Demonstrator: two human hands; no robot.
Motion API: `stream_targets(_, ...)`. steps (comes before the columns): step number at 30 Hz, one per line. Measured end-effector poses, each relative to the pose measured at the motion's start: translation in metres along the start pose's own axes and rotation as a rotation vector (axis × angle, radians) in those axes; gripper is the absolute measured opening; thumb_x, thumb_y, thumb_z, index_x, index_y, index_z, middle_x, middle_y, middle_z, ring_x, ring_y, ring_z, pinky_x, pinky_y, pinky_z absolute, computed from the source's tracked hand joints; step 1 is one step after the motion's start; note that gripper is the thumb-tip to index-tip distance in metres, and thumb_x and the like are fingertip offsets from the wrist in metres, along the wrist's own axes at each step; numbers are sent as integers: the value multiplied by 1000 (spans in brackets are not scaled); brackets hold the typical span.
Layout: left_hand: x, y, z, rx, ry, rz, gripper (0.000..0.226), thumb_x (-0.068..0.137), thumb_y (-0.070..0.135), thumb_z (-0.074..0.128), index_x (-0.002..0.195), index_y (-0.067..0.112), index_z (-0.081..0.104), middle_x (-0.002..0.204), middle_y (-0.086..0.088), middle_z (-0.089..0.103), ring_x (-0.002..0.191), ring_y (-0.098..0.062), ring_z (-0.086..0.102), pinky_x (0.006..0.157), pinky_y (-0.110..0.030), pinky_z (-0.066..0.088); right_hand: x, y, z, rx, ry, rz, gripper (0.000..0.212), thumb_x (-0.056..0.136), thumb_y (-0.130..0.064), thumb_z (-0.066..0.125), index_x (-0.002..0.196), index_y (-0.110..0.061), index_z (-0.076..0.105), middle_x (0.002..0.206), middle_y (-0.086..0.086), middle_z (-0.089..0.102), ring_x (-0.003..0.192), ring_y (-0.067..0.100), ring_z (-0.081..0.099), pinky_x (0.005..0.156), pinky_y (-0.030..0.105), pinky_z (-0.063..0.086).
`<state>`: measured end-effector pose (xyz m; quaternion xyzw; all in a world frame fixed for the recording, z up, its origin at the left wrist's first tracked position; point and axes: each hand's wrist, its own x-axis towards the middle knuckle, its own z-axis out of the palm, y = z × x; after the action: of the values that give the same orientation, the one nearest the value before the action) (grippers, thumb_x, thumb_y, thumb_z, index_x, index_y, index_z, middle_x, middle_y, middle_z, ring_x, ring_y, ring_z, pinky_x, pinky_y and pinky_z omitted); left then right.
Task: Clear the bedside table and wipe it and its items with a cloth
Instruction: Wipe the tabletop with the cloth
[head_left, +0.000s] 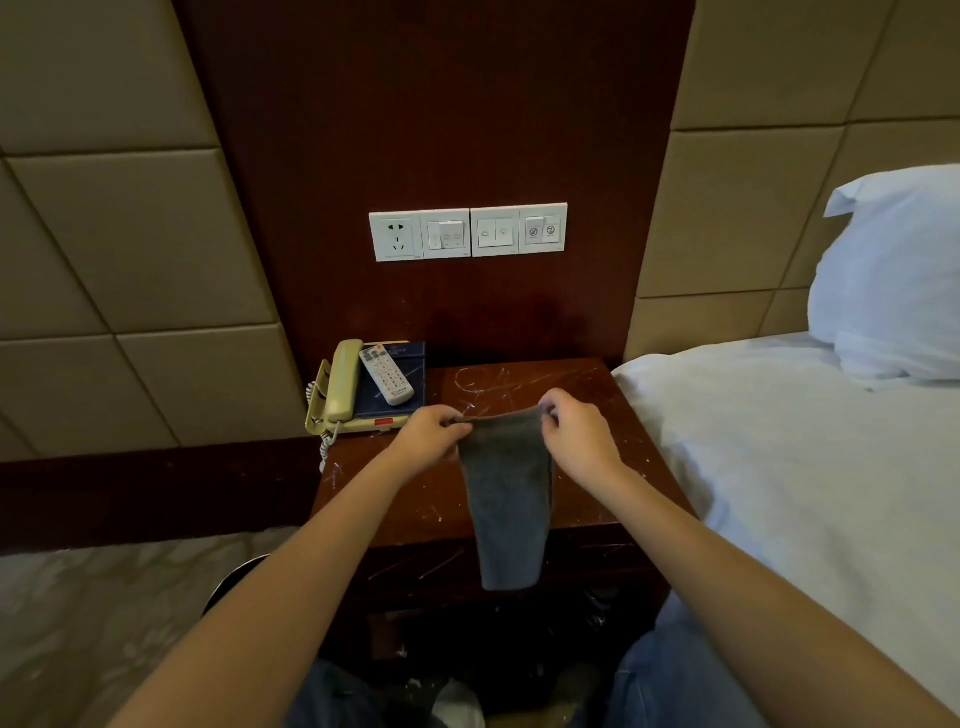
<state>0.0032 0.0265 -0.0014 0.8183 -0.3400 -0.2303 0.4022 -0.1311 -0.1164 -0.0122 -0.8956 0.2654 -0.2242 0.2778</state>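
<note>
A grey cloth (506, 499) hangs down in front of the scratched dark wooden bedside table (571, 395). My left hand (428, 436) pinches its upper left corner and my right hand (574, 434) pinches its upper right corner, both above the table top. At the table's back left stands a beige telephone (337, 387) with its handset in the cradle. A dark blue booklet (400, 387) lies on the telephone, and a white remote control (387, 375) lies on the booklet.
A bed with a white sheet (805, 467) and pillow (893, 275) borders the table on the right. A row of white wall switches and a socket (467, 232) sits on the wooden panel behind. Patterned floor (104, 613) lies to the left.
</note>
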Motion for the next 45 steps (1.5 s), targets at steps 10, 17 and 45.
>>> stream_targets(10, 30, -29, 30, 126, 78, 78, 17, 97, 10, 46, 106, 17, 59, 92, 3, 59, 72, -7, 55, 58, -17, 44, 13, 17, 24, 37, -169, 12, 12, 93, -6, 51, 90, -17, 54, 85, -2, 56, 71, 9, 53, 63, 22, 43)
stream_targets(17, 16, -82, 50, 554, -148, 16, 32, 96, 38, 45, 118, 20, 59, 116, 0, 58, 107, -20, 55, 89, -37, 48, -1, 49, 43, -407, -492, 50, 22, 95, -19, 42, 110, -13, 58, 119, 8, 52, 107, 27, 51, 90, 39, 46)
stream_targets(45, 71, -102, 117, 947, -161, 158, 56, 103, 33, 7, 149, 10, -15, 157, -5, -22, 145, -14, -18, 119, -32, -7, 14, 85, 131, -545, -497, -61, 57, 103, -38, 11, 153, -21, -10, 159, -1, -21, 146, 12, -18, 117, 49, -12)
